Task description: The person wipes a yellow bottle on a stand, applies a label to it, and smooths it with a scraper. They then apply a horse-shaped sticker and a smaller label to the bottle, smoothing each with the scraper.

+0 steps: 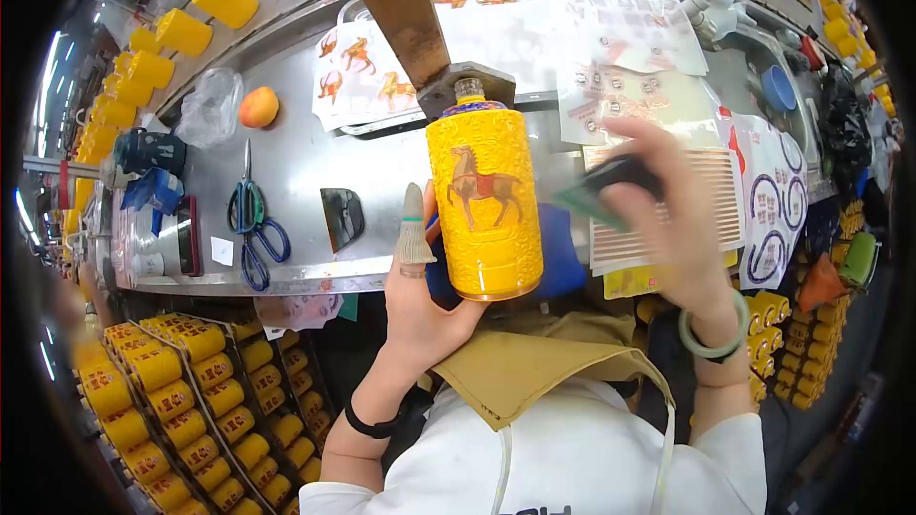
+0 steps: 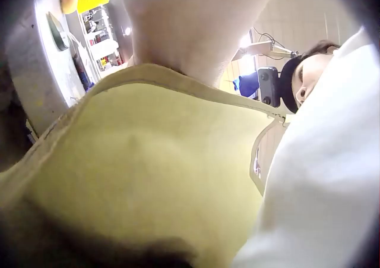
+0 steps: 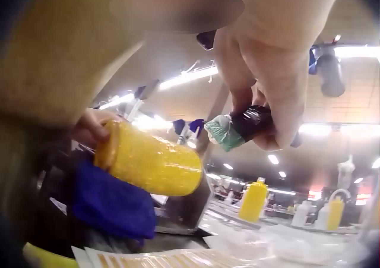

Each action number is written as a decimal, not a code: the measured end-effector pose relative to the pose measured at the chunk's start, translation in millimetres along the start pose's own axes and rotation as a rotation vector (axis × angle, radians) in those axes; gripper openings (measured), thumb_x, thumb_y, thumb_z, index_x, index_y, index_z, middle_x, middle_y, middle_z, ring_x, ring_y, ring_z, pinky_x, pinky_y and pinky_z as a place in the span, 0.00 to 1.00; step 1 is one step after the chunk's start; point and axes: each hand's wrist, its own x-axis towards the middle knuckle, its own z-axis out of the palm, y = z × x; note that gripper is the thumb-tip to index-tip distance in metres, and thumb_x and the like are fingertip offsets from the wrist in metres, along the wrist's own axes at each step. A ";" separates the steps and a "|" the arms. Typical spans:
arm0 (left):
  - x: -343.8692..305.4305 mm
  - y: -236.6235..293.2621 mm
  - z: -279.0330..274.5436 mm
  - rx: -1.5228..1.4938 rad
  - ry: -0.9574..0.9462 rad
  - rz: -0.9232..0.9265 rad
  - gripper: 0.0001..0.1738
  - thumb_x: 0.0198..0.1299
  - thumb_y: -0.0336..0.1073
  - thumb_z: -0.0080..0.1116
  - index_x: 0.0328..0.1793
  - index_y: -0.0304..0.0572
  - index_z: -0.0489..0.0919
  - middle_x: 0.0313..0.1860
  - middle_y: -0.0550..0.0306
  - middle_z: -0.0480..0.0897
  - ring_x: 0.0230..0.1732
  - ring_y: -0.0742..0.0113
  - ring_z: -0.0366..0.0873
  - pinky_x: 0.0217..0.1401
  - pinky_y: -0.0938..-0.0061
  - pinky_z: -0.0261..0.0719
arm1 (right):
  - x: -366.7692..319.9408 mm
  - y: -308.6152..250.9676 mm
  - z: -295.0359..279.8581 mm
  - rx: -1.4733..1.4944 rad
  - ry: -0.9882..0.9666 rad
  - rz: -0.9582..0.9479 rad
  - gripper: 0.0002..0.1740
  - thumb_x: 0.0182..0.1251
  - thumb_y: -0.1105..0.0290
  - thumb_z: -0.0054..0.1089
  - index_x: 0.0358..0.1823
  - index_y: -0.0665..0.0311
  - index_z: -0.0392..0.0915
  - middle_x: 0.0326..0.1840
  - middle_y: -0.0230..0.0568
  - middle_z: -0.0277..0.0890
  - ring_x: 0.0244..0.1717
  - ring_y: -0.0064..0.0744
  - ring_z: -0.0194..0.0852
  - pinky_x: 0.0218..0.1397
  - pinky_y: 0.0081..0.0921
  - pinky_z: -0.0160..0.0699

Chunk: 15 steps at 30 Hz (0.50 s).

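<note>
A yellow embossed bottle (image 1: 484, 262) with a horse decal (image 1: 487, 193) on its front stands at the middle of the head view. My left hand (image 1: 425, 319) grips it low on its left side, and one finger wears a pale cover with a green band. Off to the bottle's right, my right hand (image 1: 679, 229), blurred, holds a small scraper (image 3: 246, 125) with a black grip and a green blade. In the right wrist view, the blade points toward the bottle, apart from it. The left wrist view shows mostly the apron (image 2: 148, 155); the left hand's fingers are hidden there.
A wooden post (image 1: 393, 5) with a metal bracket (image 1: 496, 86) rises behind the bottle neck. Scissors (image 1: 250, 219), a peach (image 1: 259, 108) and a dark scraper-like piece (image 1: 341, 217) lie left. Decal sheets (image 1: 625, 29) cover the right side. Racked yellow bottles (image 1: 181, 401) stand lower left.
</note>
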 end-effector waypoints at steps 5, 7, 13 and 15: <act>15.3 18.4 -8.5 0.257 -0.063 0.162 0.58 0.45 0.35 0.86 0.83 0.36 0.64 0.76 0.36 0.66 0.73 0.41 0.72 0.75 0.57 0.74 | 18.9 19.0 49.8 -0.047 -0.030 -0.232 0.19 0.67 0.79 0.65 0.58 0.67 0.79 0.50 0.53 0.83 0.52 0.56 0.83 0.57 0.39 0.80; 18.4 19.1 -7.2 0.301 -0.101 0.151 0.58 0.42 0.39 0.87 0.81 0.41 0.67 0.74 0.37 0.65 0.70 0.40 0.73 0.72 0.56 0.76 | 31.2 32.6 48.9 -0.173 0.184 -0.151 0.16 0.67 0.77 0.66 0.56 0.68 0.80 0.48 0.53 0.83 0.51 0.54 0.84 0.56 0.38 0.81; 20.1 11.8 -3.7 0.253 -0.028 0.107 0.57 0.43 0.39 0.87 0.82 0.44 0.68 0.74 0.37 0.65 0.65 0.42 0.77 0.66 0.58 0.81 | 7.6 0.1 57.4 -0.219 0.097 -0.217 0.15 0.69 0.80 0.62 0.56 0.68 0.80 0.47 0.50 0.83 0.48 0.47 0.84 0.54 0.35 0.80; 18.5 9.1 -3.7 0.234 -0.016 0.123 0.56 0.43 0.37 0.86 0.81 0.43 0.68 0.74 0.38 0.65 0.64 0.43 0.78 0.65 0.59 0.82 | 11.9 24.6 58.4 -0.149 0.133 -0.043 0.14 0.69 0.80 0.61 0.56 0.69 0.80 0.47 0.52 0.82 0.49 0.50 0.83 0.54 0.36 0.80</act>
